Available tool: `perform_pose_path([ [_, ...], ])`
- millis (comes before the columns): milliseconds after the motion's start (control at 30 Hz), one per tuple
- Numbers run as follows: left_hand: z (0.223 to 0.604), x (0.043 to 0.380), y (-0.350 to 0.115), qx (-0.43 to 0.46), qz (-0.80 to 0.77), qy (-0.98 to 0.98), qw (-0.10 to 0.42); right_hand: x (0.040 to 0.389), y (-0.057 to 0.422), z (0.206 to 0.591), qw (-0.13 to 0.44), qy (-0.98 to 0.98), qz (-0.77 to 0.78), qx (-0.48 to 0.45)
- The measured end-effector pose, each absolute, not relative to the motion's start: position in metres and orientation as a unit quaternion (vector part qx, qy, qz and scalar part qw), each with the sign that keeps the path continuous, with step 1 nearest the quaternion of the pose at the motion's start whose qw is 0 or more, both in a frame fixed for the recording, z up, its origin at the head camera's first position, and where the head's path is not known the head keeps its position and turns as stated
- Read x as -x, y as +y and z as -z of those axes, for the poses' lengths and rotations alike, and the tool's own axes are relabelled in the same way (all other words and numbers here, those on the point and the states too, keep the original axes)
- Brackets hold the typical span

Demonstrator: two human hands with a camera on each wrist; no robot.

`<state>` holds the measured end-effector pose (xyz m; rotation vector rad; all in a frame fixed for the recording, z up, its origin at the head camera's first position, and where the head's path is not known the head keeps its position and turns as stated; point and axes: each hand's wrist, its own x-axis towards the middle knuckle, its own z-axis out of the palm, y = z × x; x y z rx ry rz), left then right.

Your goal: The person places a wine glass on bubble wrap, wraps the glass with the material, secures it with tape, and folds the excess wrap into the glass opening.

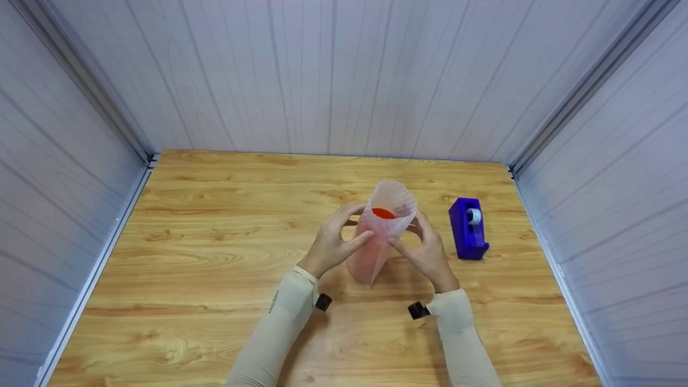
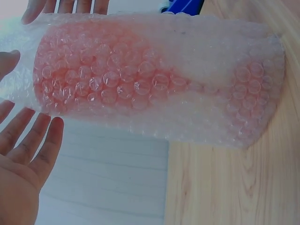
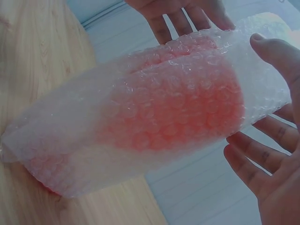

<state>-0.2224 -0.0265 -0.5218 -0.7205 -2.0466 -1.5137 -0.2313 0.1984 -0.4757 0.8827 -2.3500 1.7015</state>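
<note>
A roll of bubble wrap stands on the table, wound into a tube around a red goblet. Through the plastic, the left wrist view shows the goblet's wide bowl, thin stem and flared foot. My left hand holds the tube's upper left side, thumb in front and fingers curving behind. On the opposite side my right hand grips the wrap near its overlapping edge, its thumb pressing the front. The wrap rises above the goblet's rim, its top end open.
A blue tape dispenser with a roll of clear or white tape stands to the right of the right hand. Pale panel walls border the wooden table at the back and both sides.
</note>
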Motion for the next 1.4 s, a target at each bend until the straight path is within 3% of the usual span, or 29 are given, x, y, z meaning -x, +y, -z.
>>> perform_pose_path([
  [667,0.53,0.22,-0.034,0.273,0.526,-0.744,0.309,0.229,0.197,0.485,0.123,-0.746,-0.583,-0.299],
  [1400,0.539,0.22,-0.028,0.289,0.499,-0.749,0.326,0.232,0.191,0.491,0.197,-0.75,-0.513,-0.369],
])
